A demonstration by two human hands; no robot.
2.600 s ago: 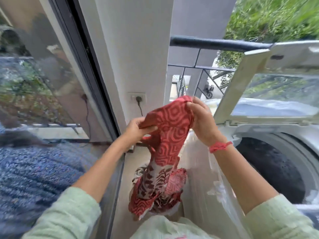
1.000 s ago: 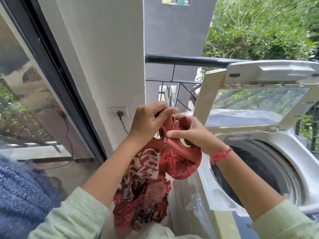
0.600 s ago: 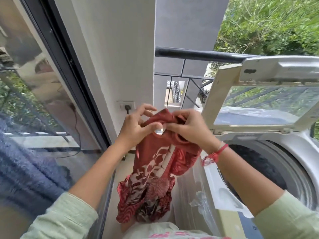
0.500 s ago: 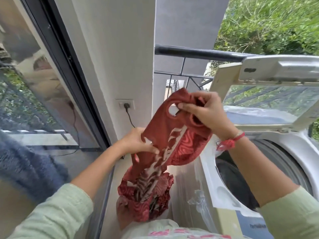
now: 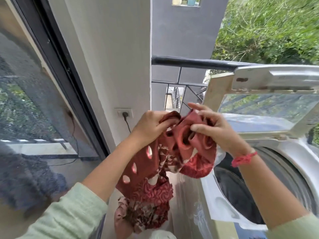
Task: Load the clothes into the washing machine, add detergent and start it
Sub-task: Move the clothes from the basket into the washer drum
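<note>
Fingers [image 5: 202,109] on both hands are curled into the top of the red patterned garment [image 5: 146,178], pinching bunched-up folds of it. The left hand [image 5: 150,128] and right hand [image 5: 217,131] sit almost touching at chest height.

That's the change: half a second back the right hand was lifted high with the top edge while the left had slid down the cloth, stretching it out. Now they've come back together and the fabric is scrunched between them again. Looks to me like they're straightening it or turning it the right way out, not loading it yet.

The garment hangs down from the hands, left of the washing machine [image 5: 293,152] and outside it, with the tail dangling over the floor [image 5: 174,181]. The lid [image 5: 259,104] is propped open and the drum [image 5: 233,195] is dark; I can't tell what's in there. So detergent and pressing start are both a way off, I'd guess.

There's a red wristband [image 5: 243,158] on the right wrist.

It's a balcony setup:
- A white wall [image 5: 112,57] with a socket [image 5: 124,113] that has something plugged in.
- A big glass door [image 5: 34,100] on the left.
- A dark railing [image 5: 189,62] behind the machine, with trees [image 5: 267,31] beyond it.
</note>
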